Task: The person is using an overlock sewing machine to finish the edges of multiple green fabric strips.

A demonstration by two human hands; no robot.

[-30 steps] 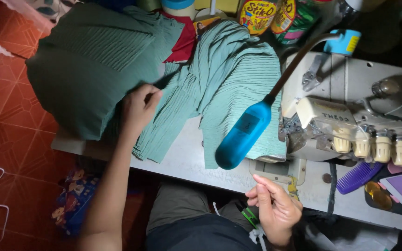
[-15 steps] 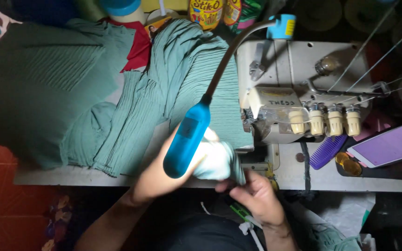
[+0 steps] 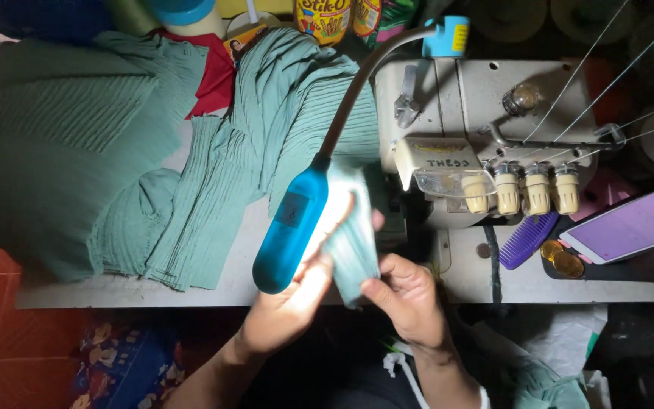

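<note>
Both my hands hold one small piece of pleated green fabric [image 3: 353, 235] in front of the sewing machine [image 3: 486, 151]. My left hand [image 3: 297, 299] grips its lower left side, partly behind the blue lamp head [image 3: 293, 227]. My right hand [image 3: 406, 295] pinches its lower right edge. The lamp's light falls on the fabric and my left fingers. A big pile of the same green pleated fabric [image 3: 153, 159] lies on the table to the left.
A white table edge [image 3: 138, 291] runs below the pile. Right of the machine lie a purple comb [image 3: 527, 238], coins [image 3: 558, 257] and a phone with a lit screen [image 3: 630, 227]. Threads run up at the right. Red cloth [image 3: 213, 76] and packets sit at the back.
My left hand left the fabric pile and came in to the small piece under the lamp. My right hand rose to meet it. Now both hold the piece higher, near the machine.
</note>
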